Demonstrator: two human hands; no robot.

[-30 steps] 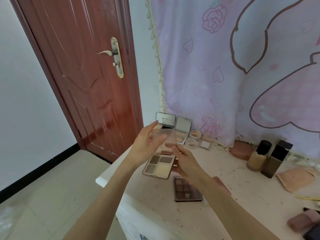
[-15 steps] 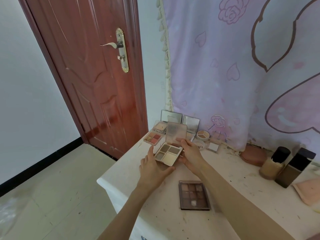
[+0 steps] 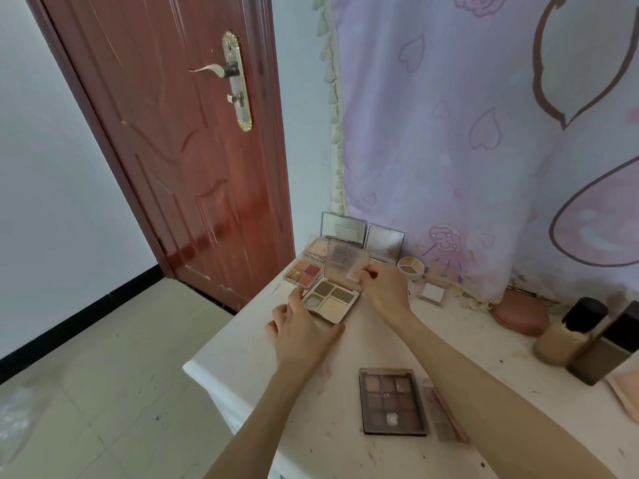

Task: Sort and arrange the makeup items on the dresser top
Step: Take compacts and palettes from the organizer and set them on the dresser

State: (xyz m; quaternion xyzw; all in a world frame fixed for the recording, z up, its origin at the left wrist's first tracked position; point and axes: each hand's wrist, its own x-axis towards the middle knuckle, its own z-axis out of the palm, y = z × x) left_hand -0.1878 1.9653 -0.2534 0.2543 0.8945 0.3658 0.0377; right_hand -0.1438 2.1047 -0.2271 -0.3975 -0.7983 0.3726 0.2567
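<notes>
Gripping an open palette (image 3: 331, 299), both hands' fingers (image 3: 371, 273) work above the dusty dresser top (image 3: 345, 347).

Three palettes (image 3: 331, 298), two bottles (image 3: 567, 337).

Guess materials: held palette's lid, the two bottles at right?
Lid: likely clear frosted plastic; the palette behind shows through hazily. Round bottle: seemingly clear glass or plastic, beige contents visible, matte black cap. Square bottle: dark tinted, glossy, glass or plastic unclear.
</notes>
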